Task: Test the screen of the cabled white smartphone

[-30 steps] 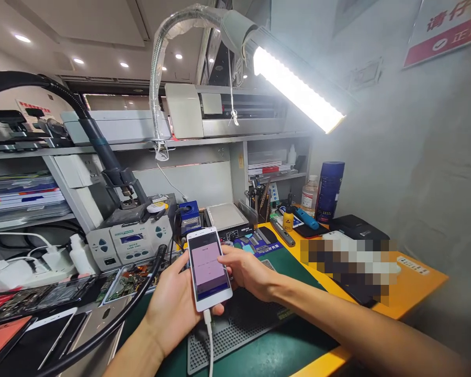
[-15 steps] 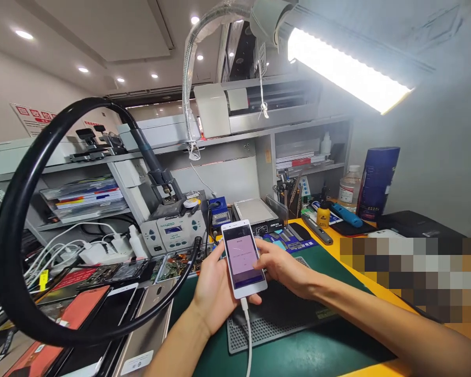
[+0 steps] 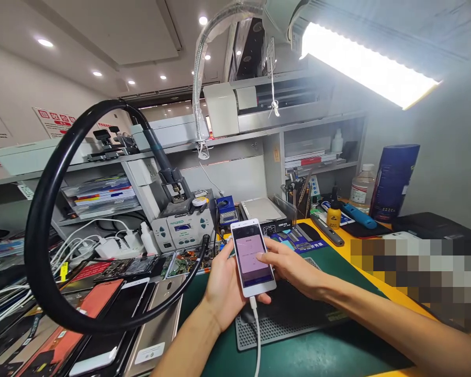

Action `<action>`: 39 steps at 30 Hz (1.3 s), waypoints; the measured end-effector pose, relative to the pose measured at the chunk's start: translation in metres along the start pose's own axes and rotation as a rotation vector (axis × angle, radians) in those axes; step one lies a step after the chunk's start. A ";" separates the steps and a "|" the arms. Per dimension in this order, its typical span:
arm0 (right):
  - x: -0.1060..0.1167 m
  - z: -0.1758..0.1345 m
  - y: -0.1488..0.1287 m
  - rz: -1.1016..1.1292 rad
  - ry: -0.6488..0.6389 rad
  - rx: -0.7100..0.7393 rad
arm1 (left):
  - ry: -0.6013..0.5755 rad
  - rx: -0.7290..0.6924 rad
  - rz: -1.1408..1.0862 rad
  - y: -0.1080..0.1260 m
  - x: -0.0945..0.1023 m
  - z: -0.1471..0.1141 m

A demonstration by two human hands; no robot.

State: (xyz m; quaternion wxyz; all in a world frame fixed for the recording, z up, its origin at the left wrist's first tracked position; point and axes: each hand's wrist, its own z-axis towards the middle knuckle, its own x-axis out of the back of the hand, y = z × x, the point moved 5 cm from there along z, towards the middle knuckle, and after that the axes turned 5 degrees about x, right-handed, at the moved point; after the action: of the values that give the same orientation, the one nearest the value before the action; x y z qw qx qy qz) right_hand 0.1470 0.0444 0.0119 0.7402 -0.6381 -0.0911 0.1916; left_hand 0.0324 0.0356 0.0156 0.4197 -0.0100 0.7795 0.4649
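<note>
A white smartphone [image 3: 253, 285] is held upright and tilted back, its lit screen showing a pale pink dialog with small text I cannot read. My left hand [image 3: 224, 285] is closed around it from the left and below, thumb along the left edge and fingertips showing under the lower right corner. On the right edge, my right hand [image 3: 294, 267] is closed on the phone, one digit over the screen and the others partly hidden. A white charging cable [image 3: 257, 330] plugs into the bottom end. Beneath the hands lies a dark perforated mat [image 3: 267, 332] on a green work mat [image 3: 317, 351].
Several phones, including a gold phone back [image 3: 157, 319], lie at left under a looping black hose [image 3: 39, 246]. Behind stand a hot-air station [image 3: 184, 228], a tray of circuit parts [image 3: 184, 262] and a yellow bottle [image 3: 333, 215]. A bright lamp [image 3: 369, 65] hangs overhead.
The view has turned slightly left, so everything sits further right in the picture. The right hand's digit has moved a little up and inward over the screen. Both hands stay on the smartphone.
</note>
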 end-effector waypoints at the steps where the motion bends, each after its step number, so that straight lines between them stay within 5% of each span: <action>1: 0.000 0.000 0.000 0.012 -0.010 -0.003 | -0.006 -0.001 -0.002 0.000 0.000 0.000; 39: 0.000 -0.001 0.005 0.105 0.029 -0.111 | -0.016 0.005 0.041 -0.001 -0.002 0.000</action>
State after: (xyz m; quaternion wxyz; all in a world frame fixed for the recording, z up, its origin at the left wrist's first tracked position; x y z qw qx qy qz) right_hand 0.1468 0.0445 0.0072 0.6937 -0.6849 -0.0572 0.2154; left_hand 0.0341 0.0347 0.0160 0.4165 0.0106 0.7771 0.4717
